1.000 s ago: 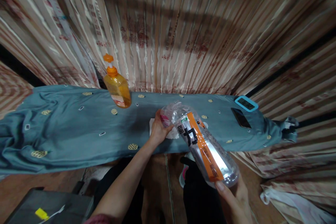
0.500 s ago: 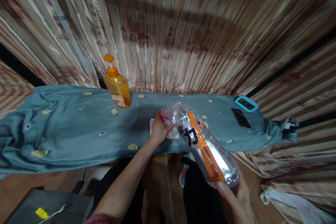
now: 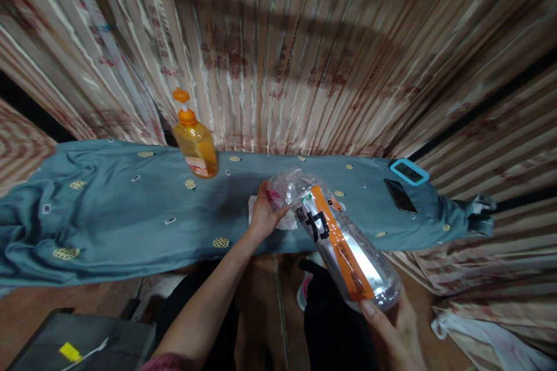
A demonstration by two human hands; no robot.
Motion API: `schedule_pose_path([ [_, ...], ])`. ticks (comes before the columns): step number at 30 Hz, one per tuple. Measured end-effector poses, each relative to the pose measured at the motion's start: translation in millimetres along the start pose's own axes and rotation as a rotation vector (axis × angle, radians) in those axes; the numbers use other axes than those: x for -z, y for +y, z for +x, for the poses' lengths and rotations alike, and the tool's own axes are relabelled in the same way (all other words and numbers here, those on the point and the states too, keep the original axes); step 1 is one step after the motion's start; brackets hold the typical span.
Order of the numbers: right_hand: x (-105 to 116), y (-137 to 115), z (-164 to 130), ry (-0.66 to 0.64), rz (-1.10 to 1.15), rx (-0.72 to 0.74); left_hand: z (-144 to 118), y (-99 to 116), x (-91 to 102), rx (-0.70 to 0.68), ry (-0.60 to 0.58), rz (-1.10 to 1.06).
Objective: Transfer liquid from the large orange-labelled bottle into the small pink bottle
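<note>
My right hand (image 3: 394, 324) grips the base of a large clear plastic bottle (image 3: 343, 243) with an orange and silver label. The bottle is tilted, its neck end pointing up and left toward my left hand. My left hand (image 3: 265, 211) is closed around a clear, cup-like plastic container (image 3: 279, 186) with pink on it. The bottle's mouth meets or overlaps this container; whether it reaches inside I cannot tell. Beneath my left hand, a white paper sheet (image 3: 288, 221) lies on the blue-green cloth (image 3: 143, 214).
An amber pump bottle (image 3: 198, 148) stands at the back left of the cloth. On the right lie a dark phone (image 3: 400, 195) and a blue-framed digital clock (image 3: 409, 171). Pleated curtains (image 3: 278, 58) hang behind. A dark box (image 3: 96, 339) with a white fork (image 3: 93, 352) sits lower left.
</note>
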State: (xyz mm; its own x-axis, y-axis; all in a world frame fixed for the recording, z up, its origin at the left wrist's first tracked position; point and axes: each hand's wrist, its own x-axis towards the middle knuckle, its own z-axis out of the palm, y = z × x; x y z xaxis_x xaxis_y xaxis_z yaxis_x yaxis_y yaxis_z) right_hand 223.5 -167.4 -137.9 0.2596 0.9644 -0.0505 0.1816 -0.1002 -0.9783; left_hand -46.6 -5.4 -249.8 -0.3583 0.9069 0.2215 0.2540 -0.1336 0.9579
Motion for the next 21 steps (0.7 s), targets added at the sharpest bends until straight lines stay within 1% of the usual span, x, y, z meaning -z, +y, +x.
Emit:
schedule_pose_path([
  [8,-2.2,-3.3,-0.3,0.015,0.045,-0.01,0.9,-4.4,0.4,-0.016,0.001,0.011],
  [13,-2.2,0.4,-0.9,-0.006,0.051,-0.003,1.5,-6.6,0.3,-0.028,0.001,0.022],
  [21,-4.3,-3.0,-2.1,-0.004,0.032,0.024,0.6,-5.4,0.3,0.009,-0.001,0.013],
])
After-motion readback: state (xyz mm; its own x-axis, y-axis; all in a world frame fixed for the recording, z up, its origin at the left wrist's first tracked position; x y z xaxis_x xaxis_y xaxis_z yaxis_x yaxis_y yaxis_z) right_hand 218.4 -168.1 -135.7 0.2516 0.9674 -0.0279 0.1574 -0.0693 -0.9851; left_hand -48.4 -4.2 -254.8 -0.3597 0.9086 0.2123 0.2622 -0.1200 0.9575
